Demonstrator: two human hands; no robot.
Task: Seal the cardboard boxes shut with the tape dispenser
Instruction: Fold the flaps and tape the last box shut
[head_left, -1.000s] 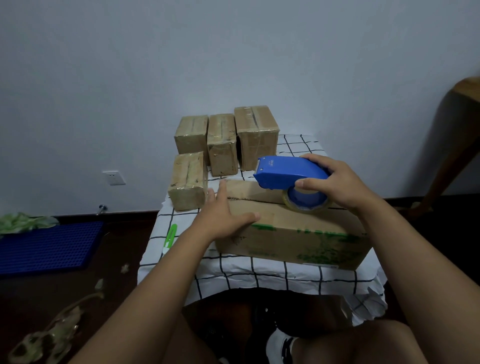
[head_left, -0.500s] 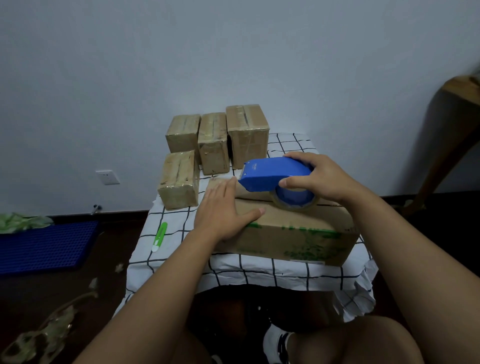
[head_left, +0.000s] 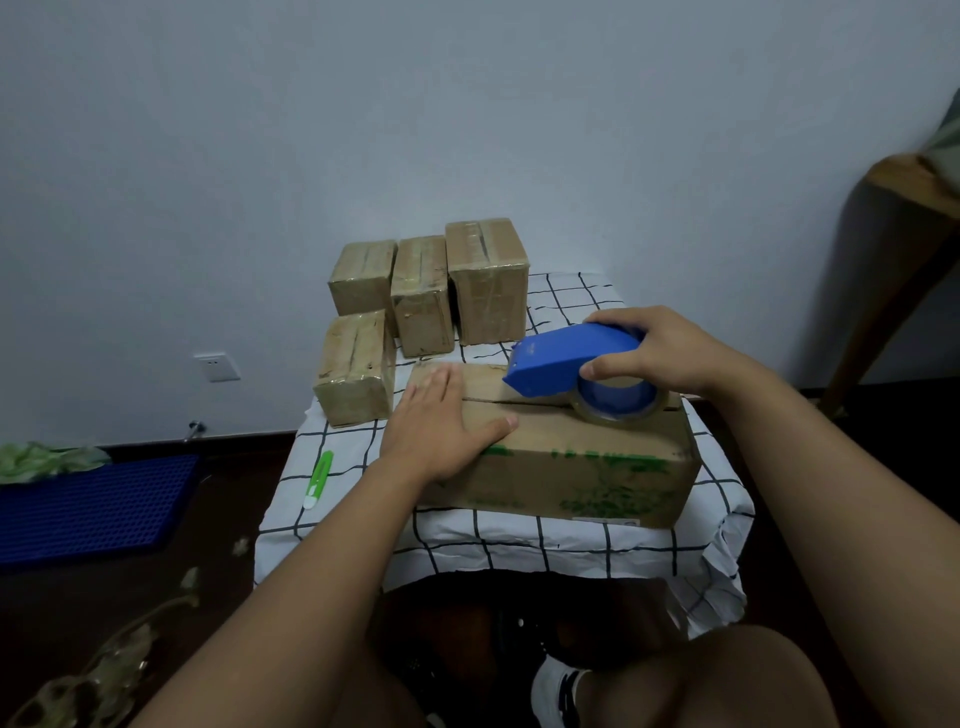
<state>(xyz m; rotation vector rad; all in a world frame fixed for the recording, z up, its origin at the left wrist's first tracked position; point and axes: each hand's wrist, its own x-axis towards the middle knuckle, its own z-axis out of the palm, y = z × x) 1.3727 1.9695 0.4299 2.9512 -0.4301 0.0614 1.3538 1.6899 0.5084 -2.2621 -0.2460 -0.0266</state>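
Left hand flat on box.

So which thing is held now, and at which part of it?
The right hand grips the blue tape dispenser over its rear top. The left hand only presses flat on the large cardboard box.

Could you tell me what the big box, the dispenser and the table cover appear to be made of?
Big box: brown cardboard, matte, with faded green print and a slit between its top flaps. Dispenser: smooth blue body, probably moulded plastic, holding a glossy roll of clear tape. Table cover: white with a black grid, creased and draping at the edges, so likely thin cloth, though paper cannot be ruled out.
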